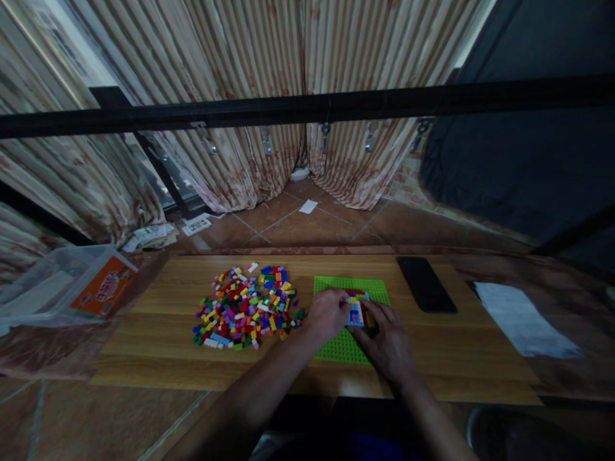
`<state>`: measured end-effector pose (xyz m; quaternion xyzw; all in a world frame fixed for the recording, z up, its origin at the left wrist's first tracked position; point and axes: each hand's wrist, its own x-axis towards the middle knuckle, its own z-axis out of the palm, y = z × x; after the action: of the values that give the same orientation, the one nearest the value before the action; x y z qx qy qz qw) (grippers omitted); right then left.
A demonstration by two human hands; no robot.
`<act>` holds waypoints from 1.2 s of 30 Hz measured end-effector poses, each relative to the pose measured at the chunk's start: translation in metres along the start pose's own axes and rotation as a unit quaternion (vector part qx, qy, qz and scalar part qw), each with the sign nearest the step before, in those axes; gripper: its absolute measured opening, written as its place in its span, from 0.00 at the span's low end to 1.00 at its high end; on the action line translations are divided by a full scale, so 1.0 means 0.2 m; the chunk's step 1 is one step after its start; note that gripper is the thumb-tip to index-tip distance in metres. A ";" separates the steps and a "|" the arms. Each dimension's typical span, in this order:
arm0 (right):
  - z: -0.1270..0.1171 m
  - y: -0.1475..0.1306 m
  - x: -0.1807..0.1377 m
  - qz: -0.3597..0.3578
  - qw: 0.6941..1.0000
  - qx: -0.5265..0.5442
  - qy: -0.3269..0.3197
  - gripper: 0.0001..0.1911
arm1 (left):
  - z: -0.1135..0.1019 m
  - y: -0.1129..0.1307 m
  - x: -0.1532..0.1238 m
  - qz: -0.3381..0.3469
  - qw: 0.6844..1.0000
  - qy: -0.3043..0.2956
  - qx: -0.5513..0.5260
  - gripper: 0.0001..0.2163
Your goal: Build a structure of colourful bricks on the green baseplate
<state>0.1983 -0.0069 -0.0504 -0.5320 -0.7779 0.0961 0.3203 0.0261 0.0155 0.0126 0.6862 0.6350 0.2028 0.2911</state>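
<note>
A green baseplate (pixel 336 285) lies on the wooden table (pixel 158 333). A small multi-coloured brick build (pixel 356 307) stands on it, with red, blue and white bricks. My left hand (pixel 328 314) rests on the plate just left of the build, its fingers curled against the build's left side. My right hand (pixel 389 339) reaches in from below right, fingers bent onto the build's right and lower side. Whether either hand pinches a loose brick is hidden. Left of the plate lies a heap of loose coloured bricks (pixel 247 307).
A black phone (pixel 425 283) lies right of the baseplate, and a white sheet of paper (pixel 521 318) further right. A clear plastic box with an orange card (pixel 72 285) sits at the far left. A black bar (pixel 307 105) crosses above; curtains hang behind.
</note>
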 end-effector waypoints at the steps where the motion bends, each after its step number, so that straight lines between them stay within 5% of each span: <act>1: 0.00 0.00 0.00 -0.002 1.000 0.001 0.001 0.30 | 0.00 0.00 0.00 0.008 1.000 -0.003 0.019 0.08; 26: 0.01 0.01 -0.01 -0.005 1.000 -0.009 0.004 0.30 | 0.02 -0.02 -0.02 0.112 0.987 -0.005 0.117 0.15; 36: 0.01 0.03 -0.01 -0.015 1.000 -0.008 -0.008 0.30 | 0.04 0.03 -0.06 0.054 0.996 0.055 0.034 0.11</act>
<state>0.2028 -0.0059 -0.0551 -0.5218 -0.7892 0.0890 0.3113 0.0335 0.0027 0.0115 0.7169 0.6185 0.2340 0.2208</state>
